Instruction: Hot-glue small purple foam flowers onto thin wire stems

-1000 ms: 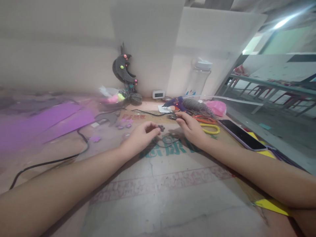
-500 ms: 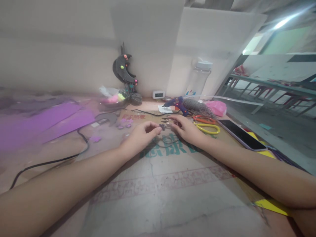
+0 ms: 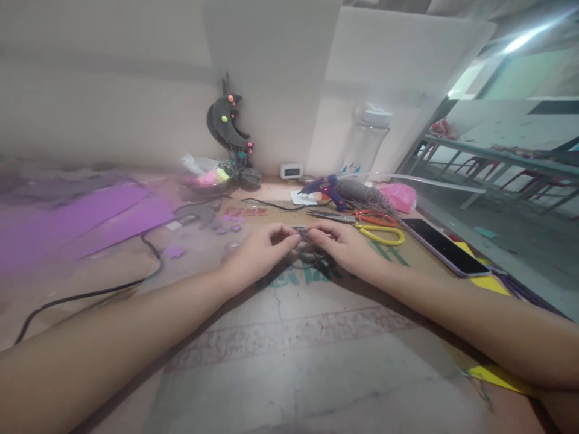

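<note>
From my end: grey piece point(image 3: 300, 231) held between the hands, over the surface point(image 3: 271, 386). Left hand point(image 3: 257, 250) pinches it; right hand point(image 3: 346, 248) has fingers narrow at its far edge, grip hidden, cannot tell. I'd keep the left pinch light and steady, work with right fingertips only, and mind the scissors point(image 3: 335, 216) just behind.

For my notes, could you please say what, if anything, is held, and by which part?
Left hand and right hand pinch a small grey piece, seemingly at opposite edges.
</note>
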